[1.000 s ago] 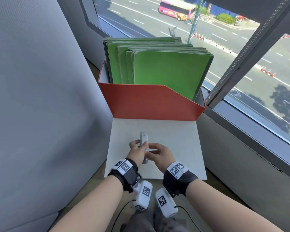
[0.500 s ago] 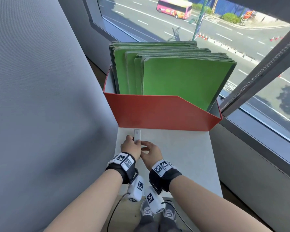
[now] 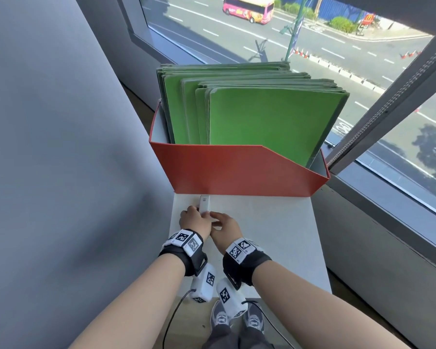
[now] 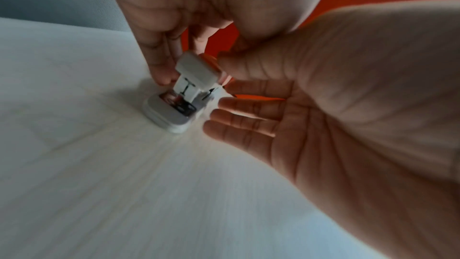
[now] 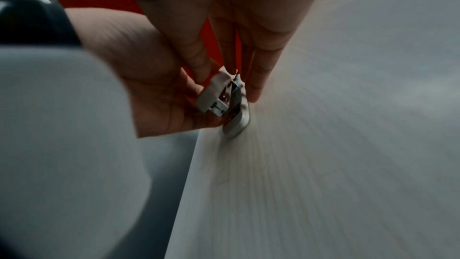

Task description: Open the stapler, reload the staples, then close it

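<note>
A small white stapler [image 3: 204, 204] stands on the white table [image 3: 267, 238], close to the red box. In the left wrist view its base [image 4: 171, 114] lies flat on the table and its white top [image 4: 196, 69] sits raised above it. My left hand [image 3: 193, 219] pinches the top from the left side, fingers [image 4: 161, 72] pointing down. My right hand [image 3: 224, 225] is at the stapler's right side. Its thumb [image 4: 225, 65] touches the top, and its other fingers [image 4: 239, 111] lie straight beside the base. No loose staples are in view.
A red file box [image 3: 237, 170] full of green folders [image 3: 267, 119] stands across the far end of the table. A grey partition [image 3: 61, 147] rises along the left. A window sill and frame [image 3: 388, 222] run along the right. Shoes [image 3: 237, 321] show on the floor below the near table edge.
Both hands carried the stapler away from me and to the left, from mid-table to just in front of the red box, and its base now rests on the table.
</note>
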Action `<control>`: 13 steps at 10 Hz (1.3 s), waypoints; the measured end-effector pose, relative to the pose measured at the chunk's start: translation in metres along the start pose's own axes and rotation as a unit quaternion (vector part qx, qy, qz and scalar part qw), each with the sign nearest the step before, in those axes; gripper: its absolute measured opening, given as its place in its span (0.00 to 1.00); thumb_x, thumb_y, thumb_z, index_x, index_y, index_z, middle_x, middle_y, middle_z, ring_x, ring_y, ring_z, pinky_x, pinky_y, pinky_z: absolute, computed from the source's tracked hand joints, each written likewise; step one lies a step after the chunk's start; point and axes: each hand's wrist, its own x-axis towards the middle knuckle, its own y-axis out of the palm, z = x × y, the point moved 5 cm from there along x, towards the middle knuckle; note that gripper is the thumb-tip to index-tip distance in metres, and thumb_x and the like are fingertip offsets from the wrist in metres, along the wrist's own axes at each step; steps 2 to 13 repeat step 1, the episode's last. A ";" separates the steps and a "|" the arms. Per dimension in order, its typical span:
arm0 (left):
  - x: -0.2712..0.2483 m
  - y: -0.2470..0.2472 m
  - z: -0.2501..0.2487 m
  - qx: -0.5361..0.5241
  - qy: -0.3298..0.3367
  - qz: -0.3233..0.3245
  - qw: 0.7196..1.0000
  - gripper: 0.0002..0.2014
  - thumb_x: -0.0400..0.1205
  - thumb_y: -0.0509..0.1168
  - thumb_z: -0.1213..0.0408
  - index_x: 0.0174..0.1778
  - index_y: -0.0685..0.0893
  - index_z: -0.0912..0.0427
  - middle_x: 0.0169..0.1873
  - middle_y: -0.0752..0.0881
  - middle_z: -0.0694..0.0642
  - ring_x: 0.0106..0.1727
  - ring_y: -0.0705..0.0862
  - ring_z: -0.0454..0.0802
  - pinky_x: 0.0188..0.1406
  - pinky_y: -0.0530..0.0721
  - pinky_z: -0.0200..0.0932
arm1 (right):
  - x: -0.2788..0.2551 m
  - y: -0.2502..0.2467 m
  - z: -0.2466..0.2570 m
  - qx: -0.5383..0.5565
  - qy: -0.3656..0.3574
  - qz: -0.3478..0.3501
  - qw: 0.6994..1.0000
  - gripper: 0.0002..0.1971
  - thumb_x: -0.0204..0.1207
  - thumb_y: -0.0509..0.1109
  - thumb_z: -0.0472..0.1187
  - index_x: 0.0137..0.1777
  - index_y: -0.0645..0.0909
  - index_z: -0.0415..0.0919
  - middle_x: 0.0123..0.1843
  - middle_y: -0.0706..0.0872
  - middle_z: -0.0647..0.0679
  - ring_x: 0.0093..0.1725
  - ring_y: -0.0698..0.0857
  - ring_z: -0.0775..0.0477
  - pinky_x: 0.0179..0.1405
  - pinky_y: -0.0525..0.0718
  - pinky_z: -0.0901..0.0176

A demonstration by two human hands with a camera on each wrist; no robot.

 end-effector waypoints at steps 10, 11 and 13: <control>-0.009 0.000 0.014 -0.024 0.011 0.003 1.000 0.24 0.78 0.59 0.51 0.64 0.78 0.64 0.61 0.81 0.66 0.62 0.80 0.67 0.63 0.79 0.56 | -0.018 -0.020 0.010 -0.001 -0.017 -0.010 1.000 0.21 0.77 0.67 0.37 0.70 0.75 0.39 0.69 0.81 0.43 0.62 0.83 0.48 0.62 0.82 0.55; -0.009 0.000 0.014 -0.024 0.011 0.003 1.000 0.24 0.78 0.59 0.51 0.64 0.78 0.64 0.61 0.81 0.66 0.62 0.80 0.67 0.63 0.79 0.56 | -0.018 -0.020 0.010 -0.001 -0.017 -0.010 1.000 0.21 0.77 0.67 0.37 0.70 0.75 0.39 0.69 0.81 0.43 0.62 0.83 0.48 0.62 0.82 0.55; -0.009 0.000 0.014 -0.024 0.011 0.003 1.000 0.24 0.78 0.59 0.51 0.64 0.78 0.64 0.61 0.81 0.66 0.62 0.80 0.67 0.63 0.79 0.56 | -0.018 -0.020 0.010 -0.001 -0.017 -0.010 1.000 0.21 0.77 0.67 0.37 0.70 0.75 0.39 0.69 0.81 0.43 0.62 0.83 0.48 0.62 0.82 0.55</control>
